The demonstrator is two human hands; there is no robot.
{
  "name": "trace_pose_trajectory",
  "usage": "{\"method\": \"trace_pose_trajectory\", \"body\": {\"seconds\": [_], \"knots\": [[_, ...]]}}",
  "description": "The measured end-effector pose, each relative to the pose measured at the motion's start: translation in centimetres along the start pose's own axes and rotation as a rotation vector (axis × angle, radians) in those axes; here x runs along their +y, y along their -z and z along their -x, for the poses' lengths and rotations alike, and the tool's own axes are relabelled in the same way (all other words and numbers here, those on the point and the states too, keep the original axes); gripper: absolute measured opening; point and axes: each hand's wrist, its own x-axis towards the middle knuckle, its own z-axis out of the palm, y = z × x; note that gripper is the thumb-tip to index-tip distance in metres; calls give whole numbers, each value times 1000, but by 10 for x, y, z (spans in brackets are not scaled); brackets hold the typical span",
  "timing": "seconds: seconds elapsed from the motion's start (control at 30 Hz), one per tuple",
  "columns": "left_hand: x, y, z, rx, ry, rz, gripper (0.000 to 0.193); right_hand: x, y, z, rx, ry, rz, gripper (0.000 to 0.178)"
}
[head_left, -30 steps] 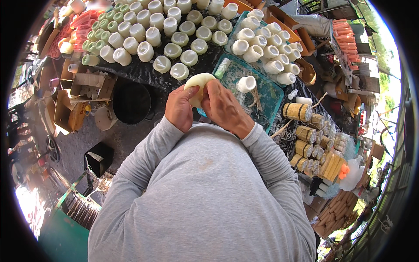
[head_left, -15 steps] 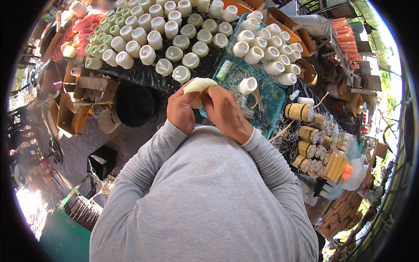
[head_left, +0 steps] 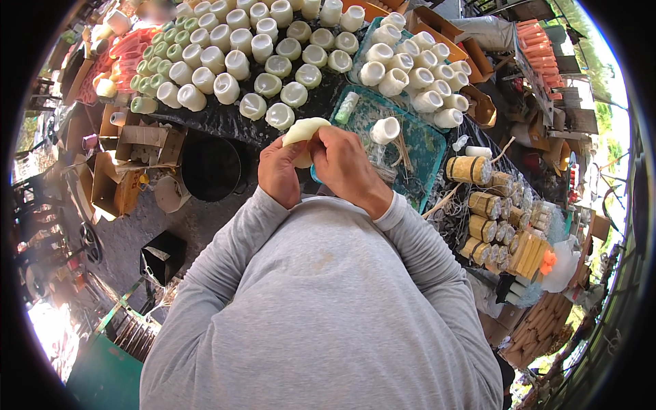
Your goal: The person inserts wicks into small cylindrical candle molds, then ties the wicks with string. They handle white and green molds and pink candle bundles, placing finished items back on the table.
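Observation:
A pale yellow, waxy-looking curved piece [head_left: 305,129] is held up in front of my chest between both hands. My left hand [head_left: 279,171] grips its left side, thumb against the near face. On its right side my right hand [head_left: 348,167] is closed with fingers bent over it, hiding part of the piece. Just beyond the hands stand several whitish, candle-like cups [head_left: 253,106] with shallow hollow tops. To the right, a lone white cup [head_left: 385,130] sits on a teal tray [head_left: 427,154], near a pale green-and-white cylinder [head_left: 346,108] and some thin wick-like strands [head_left: 403,152].
More white cups [head_left: 428,101] crowd the tray's far end. Tied yellow bundles [head_left: 469,169] are stacked at right. On the left are a round black tub [head_left: 210,167], open cardboard boxes [head_left: 113,184] and a black box-shaped container [head_left: 164,256]. Pink pieces [head_left: 133,51] lie far left.
The whole view has shifted slightly. Both hands still hold the pale yellow piece, which is tipped a little differently, and my right hand's fingers have shifted slightly on it.

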Motion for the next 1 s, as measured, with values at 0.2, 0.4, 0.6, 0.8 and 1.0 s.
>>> {"method": "trace_pose_trajectory", "body": {"seconds": [0.2,0.4,0.6,0.8,1.0], "knots": [[-1,-2,-1,10,9,-48,27,1,-5,1,76,56,64,11],[0,-9,4,4,40,-61,29,10,-15,0,160,90,163,16],[7,-12,1,-44,27,-134,28,13,-11,3,179,141,188,18],[7,0,-7,-36,20,-166,27,13,-9,8,190,70,167,16],[13,3,-12,-12,120,64,30,12,-3,8,161,89,-78,15]]}}
